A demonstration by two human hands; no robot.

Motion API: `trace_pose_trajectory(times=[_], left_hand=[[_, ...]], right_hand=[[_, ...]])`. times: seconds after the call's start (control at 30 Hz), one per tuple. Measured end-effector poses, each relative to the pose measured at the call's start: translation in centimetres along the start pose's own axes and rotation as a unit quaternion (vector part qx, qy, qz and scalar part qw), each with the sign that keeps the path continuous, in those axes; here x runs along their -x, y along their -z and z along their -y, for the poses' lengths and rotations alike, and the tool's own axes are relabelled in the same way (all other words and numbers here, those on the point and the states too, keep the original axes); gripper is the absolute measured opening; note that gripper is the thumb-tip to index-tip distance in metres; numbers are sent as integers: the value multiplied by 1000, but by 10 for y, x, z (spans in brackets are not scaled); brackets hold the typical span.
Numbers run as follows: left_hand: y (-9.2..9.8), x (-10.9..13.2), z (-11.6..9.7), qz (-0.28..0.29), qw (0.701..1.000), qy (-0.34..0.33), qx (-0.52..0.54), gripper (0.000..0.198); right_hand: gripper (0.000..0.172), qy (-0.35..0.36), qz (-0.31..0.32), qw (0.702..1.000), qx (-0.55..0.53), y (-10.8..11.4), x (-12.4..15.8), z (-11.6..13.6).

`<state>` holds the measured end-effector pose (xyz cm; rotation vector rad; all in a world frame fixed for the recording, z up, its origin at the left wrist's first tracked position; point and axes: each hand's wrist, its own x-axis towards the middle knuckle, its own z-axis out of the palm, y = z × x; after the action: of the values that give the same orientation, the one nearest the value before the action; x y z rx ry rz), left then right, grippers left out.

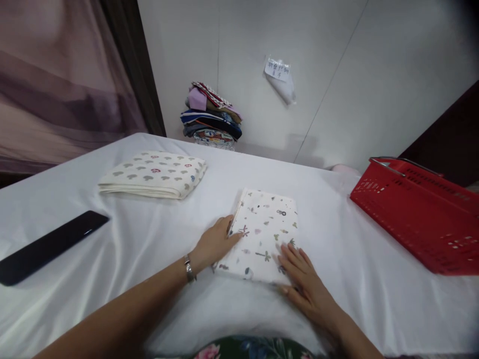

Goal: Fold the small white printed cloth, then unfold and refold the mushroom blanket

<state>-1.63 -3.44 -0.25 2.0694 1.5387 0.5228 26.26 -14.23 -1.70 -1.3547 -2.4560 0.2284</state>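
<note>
A folded white cloth printed with small plants and figures lies on the white-covered table in front of me. At its left edge is my left hand, thumb on top and fingers curled along the side, gripping the edge; a silver band circles that wrist. My right hand rests at the near right corner, its fingers stretched out over the cloth and its thumb apart at the front edge. To the left, beyond my left hand, sits another folded cream cloth with a grey mushroom-like print.
A red plastic basket lies on the right. The left side of the table holds a long black object. Behind the far edge rises a stack of folded fabrics. A paper note hangs on the wall.
</note>
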Motion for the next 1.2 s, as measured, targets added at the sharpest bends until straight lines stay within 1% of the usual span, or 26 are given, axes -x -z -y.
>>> trace_pose_trajectory(times=[0.03, 0.1, 0.2, 0.23, 0.3, 0.4, 0.5, 0.57, 0.63, 0.73, 0.9, 1.0, 1.2], left_hand=[[2, 4, 0, -6, 1000, -13, -13, 55], [5, 14, 2, -36, 996, -56, -55, 53], [5, 34, 8, -92, 977, -150, -123, 49], [4, 42, 10, -103, 968, -181, -137, 46], [3, 56, 14, -114, 954, -230, -152, 37], [3, 72, 21, -109, 941, -273, -168, 30], [3, 79, 27, -82, 934, -295, -186, 33], [3, 79, 30, -68, 933, -295, -195, 36], [3, 77, 30, -64, 933, -292, -202, 34], [2, 71, 24, -57, 928, -302, -210, 33], [3, 67, 15, -19, 915, -336, -222, 47], [5, 66, 12, -5, 910, -346, -228, 49], [8, 63, 3, -8, 906, -348, -240, 47]], right_hand=[[60, 8, 4, 1000, 5, 0, 3, -1], [60, 20, 17, 1000, 15, 0, 8, -2], [60, 20, 19, 999, 18, 1, 11, -1], [60, 18, 15, 1000, 16, 2, 11, -1], [60, 27, 14, 999, 14, 4, 9, 0], [60, 56, 30, 998, 16, 5, 5, -1], [56, 64, 35, 997, 21, 3, 2, -4], [55, 65, 37, 997, 31, 1, 2, -6], [56, 69, 39, 996, 44, -1, 3, -8], [60, 78, 47, 994, 56, 0, 5, -8], [66, 74, 54, 992, 85, 4, 12, -6], [70, 75, 46, 993, 81, -1, 16, -5], [73, 81, 21, 993, 88, -12, 18, -4]])
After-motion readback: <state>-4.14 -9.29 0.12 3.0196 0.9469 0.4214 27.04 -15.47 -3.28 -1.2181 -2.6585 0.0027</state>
